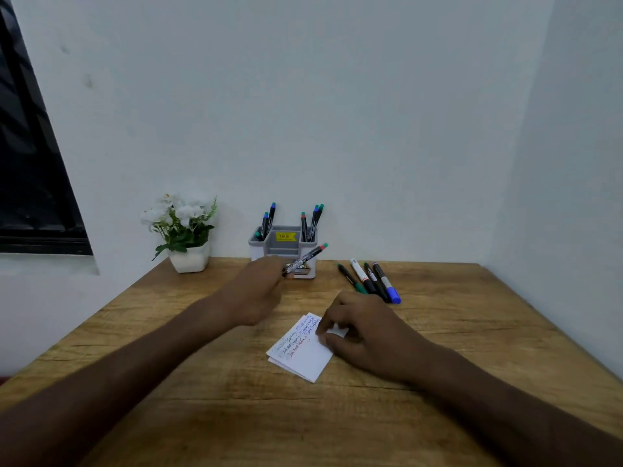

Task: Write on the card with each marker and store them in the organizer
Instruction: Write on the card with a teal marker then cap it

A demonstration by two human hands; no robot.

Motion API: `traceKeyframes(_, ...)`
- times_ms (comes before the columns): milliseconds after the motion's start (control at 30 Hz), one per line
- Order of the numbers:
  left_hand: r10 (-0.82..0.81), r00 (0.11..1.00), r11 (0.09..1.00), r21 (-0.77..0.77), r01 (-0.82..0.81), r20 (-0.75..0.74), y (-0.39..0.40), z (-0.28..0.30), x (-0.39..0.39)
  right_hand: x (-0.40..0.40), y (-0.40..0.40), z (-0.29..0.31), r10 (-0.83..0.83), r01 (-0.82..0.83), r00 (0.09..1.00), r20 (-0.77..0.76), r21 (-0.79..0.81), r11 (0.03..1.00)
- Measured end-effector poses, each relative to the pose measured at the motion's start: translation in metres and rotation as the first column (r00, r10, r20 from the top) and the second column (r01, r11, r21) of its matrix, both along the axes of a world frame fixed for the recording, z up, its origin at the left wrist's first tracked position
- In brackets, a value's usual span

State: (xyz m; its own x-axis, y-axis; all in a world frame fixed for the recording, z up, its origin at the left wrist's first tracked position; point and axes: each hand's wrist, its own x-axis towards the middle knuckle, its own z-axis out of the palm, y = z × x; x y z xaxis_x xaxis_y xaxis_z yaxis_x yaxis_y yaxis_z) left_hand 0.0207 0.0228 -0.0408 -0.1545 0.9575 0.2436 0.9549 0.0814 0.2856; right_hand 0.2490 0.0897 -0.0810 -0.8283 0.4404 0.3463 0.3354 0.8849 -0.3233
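My left hand [258, 291] holds a black marker with a red end [305, 259], raised just in front of the grey-and-white organizer [283, 251]. The marker tilts up to the right. Several markers stand in the organizer's left and right compartments. A small stack of white cards [300, 352] lies in the middle of the wooden table, with lines of blue, green and red writing on the top card. My right hand [364, 328] rests on the cards' right end, fingers bent, pinning them down.
Several loose markers [369, 281] lie side by side on the table to the right of the organizer, one with a blue cap, one white. A white pot of white flowers [183, 237] stands at the back left against the wall. A wall closes the right side.
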Motion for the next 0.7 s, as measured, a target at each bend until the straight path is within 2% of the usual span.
traceKeyframes(67,-0.085,0.958,0.992,0.116,0.054,0.276,-0.019,-0.01,-0.006,0.0,-0.001,0.0,-0.007,0.007,1.0,-0.003,-0.012,1.0)
traceKeyframes(100,-0.127,0.921,0.984,0.162,0.071,0.368,-0.027,-0.016,-0.006,-0.001,-0.002,0.0,-0.01,0.01,1.0,-0.002,-0.013,1.0)
traceKeyframes(133,-0.17,0.903,0.977,0.184,0.103,0.396,-0.032,-0.023,-0.007,-0.002,-0.002,-0.001,-0.013,0.013,1.0,0.002,-0.011,1.0)
traceKeyframes(267,-0.34,0.903,0.93,0.238,0.281,0.262,-0.033,-0.038,-0.008,-0.003,0.001,0.0,-0.026,0.026,1.0,0.015,0.012,1.0)
traceKeyframes(433,-0.343,0.937,0.871,0.398,0.29,0.069,-0.023,-0.039,-0.012,-0.003,0.005,-0.001,-0.005,0.005,1.0,-0.016,0.003,1.0)
traceKeyframes(533,-0.341,0.938,0.842,0.464,0.274,0.065,-0.024,-0.036,-0.015,-0.001,0.01,0.0,0.033,-0.033,0.999,-0.016,-0.003,0.999)
traceKeyframes(700,-0.375,0.922,0.84,0.455,0.296,0.093,-0.029,-0.039,-0.007,0.002,0.015,0.001,0.005,-0.005,1.0,0.001,0.065,0.998)
